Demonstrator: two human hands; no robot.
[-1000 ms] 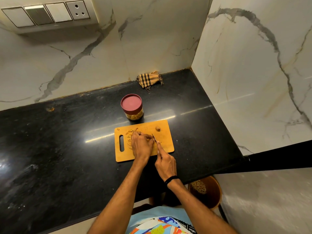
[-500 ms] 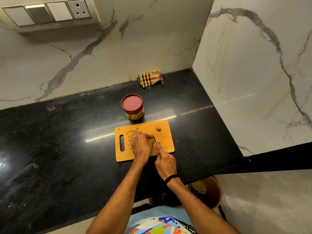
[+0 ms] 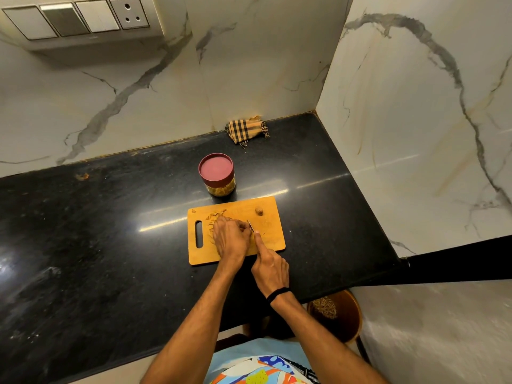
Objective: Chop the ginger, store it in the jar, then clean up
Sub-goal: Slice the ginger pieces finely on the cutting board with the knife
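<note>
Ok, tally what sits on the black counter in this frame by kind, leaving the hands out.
cutting board: 1
lidded jar: 1
checked cloth: 1
knife: 1
uncut ginger piece: 1
chopped ginger pile: 1 (bits too small to count)
Total: 6

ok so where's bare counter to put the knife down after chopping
Widest bare stretch: black counter left of the cutting board. A smaller patch lies right of the board, up to the marble side wall. The board itself is crowded: left hand, right hand, knife, ginger; the jar stands just behind it.
</note>
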